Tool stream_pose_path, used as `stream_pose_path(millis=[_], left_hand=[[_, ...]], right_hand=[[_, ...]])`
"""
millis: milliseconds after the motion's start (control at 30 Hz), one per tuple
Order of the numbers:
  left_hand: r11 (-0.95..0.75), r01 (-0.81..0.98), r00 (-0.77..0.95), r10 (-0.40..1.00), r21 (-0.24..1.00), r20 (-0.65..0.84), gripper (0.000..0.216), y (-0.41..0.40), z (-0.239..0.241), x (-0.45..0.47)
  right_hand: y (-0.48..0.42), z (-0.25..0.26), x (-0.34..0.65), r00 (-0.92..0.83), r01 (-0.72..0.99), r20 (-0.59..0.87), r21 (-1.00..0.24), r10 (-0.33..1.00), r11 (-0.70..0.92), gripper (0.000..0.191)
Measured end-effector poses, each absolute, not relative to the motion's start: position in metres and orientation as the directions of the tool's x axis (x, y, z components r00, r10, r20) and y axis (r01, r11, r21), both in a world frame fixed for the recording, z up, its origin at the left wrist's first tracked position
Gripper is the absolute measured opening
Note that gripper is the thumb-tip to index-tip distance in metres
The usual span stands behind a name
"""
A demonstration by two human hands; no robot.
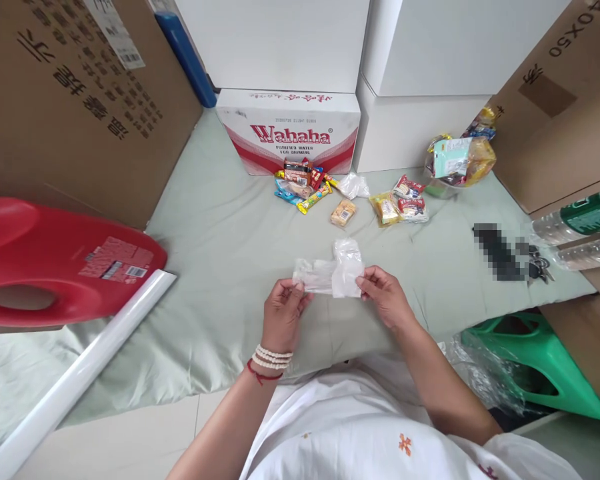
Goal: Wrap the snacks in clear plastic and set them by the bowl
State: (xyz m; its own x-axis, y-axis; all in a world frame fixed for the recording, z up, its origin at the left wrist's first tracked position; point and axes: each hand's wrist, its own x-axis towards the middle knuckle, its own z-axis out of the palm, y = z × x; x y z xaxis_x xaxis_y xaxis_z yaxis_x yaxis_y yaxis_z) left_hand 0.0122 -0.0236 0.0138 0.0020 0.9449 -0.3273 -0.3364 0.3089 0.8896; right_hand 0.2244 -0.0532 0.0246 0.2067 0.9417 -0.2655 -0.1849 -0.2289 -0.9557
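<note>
Largest item noted: a brown cardboard box [70, 100] stands to the left of the Wahaha carton [289, 131]. The carton sits at the far edge of a pale green sheet [220, 253]. A red plastic stool [55, 267] lies well to the carton's left and nearer the person, with a white roll [80, 373] slanting beside it. A green stool [540, 360] lies to the carton's right, also nearer. A stuffed snack bag [460, 160] rests right of the carton. Loose snack packets [305, 183] lie just in front of the carton's base.

Item in hand: a small clear plastic bag [337, 270], held above the sheet straight in front of the carton, nearer than the packets.

The left hand [281, 317] pinches the bag's left end between thumb and fingertips. The right hand [386, 297] pinches its right edge the same way. Both hands are closed on the film.

Assessment: the bag is judged very light, limp, slick and crumpled, so it is likely to sag and cling. A fingertip pinch at the edges suits it. Whether its mouth is open cannot be determined.
</note>
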Motion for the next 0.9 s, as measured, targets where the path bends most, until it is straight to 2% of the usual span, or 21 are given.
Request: stream_pose_path(millis=[67,167,267,367,467,500,600,767,833,900], left_hand=[[0.357,-0.453,0.061,0.927,0.817,-0.371,0.039,-0.023,0.019,0.011],[0.407,-0.525,0.121,0.905,0.748,-0.407,0.040,-0.022,0.028,0.011],[0.413,-0.527,0.143,0.905,0.742,-0.402,0.040,-0.025,0.036,0.013],[0.414,-0.489,0.219,0.910,0.768,-0.351,0.037,-0.034,0.043,0.020],[0.427,-0.465,0.314,0.898,0.775,-0.307,0.034,-0.044,0.048,0.028],[0.430,-0.464,0.327,0.896,0.774,-0.302,0.033,-0.045,0.049,0.029],[0.427,-0.471,0.284,0.902,0.772,-0.326,0.034,-0.042,0.050,0.023],[0.374,-0.475,0.117,0.924,0.797,-0.363,0.043,-0.024,0.045,0.001],[0.373,-0.472,0.099,0.923,0.798,-0.373,0.044,-0.021,0.042,-0.002],[0.383,-0.459,0.108,0.919,0.801,-0.378,0.043,-0.021,0.040,-0.001]], right_hand=[[-0.064,0.021,0.230,0.175,-0.145,-0.246,-0.964,0.953,-0.223,0.034],[-0.083,0.015,0.236,0.128,0.014,-0.209,-0.977,0.970,-0.212,0.029],[-0.095,0.017,0.241,0.309,0.160,-0.161,-0.963,0.937,-0.218,0.029],[-0.097,0.027,0.235,0.345,0.112,-0.173,-0.968,0.923,-0.223,0.036],[-0.088,0.034,0.220,0.238,0.054,-0.203,-0.974,0.950,-0.222,0.062],[-0.084,0.036,0.216,0.224,0.049,-0.208,-0.973,0.952,-0.224,0.061],[-0.075,0.036,0.218,0.230,-0.010,-0.224,-0.974,0.947,-0.228,0.036],[-0.082,0.032,0.253,0.377,-0.123,-0.214,-0.976,0.901,-0.180,0.032],[-0.088,0.029,0.268,0.371,-0.081,-0.223,-0.975,0.901,-0.208,0.031],[-0.093,0.027,0.280,0.413,0.045,-0.198,-0.970,0.889,-0.237,0.031]])
